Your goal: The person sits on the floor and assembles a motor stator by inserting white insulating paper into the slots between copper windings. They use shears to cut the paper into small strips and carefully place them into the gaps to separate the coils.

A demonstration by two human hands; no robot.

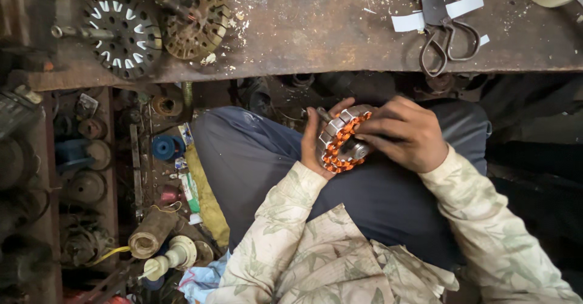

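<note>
Stator: a round motor stator [343, 140] with copper-orange windings and pale insulating slips around its rim, held over the person's lap, just below the table edge.
Left hand: the left hand [317, 139] cups the stator from behind and below, fingers wrapped round its far rim; it seems to serve as the support, so the wound face tilts up toward the camera.
Right hand: the right hand [405, 133] lies closed over the right side of the stator, fingertips pressed onto the windings near its centre; whether it pinches a wire or a slip cannot be told.
Lap: dark blue trousers [255, 152] under the hands, probably a rest close to the body for steadiness.
Table: a worn, rusty table [316, 31] runs across the top, dusted with pale scraps.
Scissors: dark scissors [446, 34] lie on the table up right among white paper strips [464, 5], near the hands.
Other cores: two bare slotted stator cores [130, 31] sit at the table's left end.
Floor: spools, old motor parts and a blue reel [163, 147] crowd the floor to the left.
</note>
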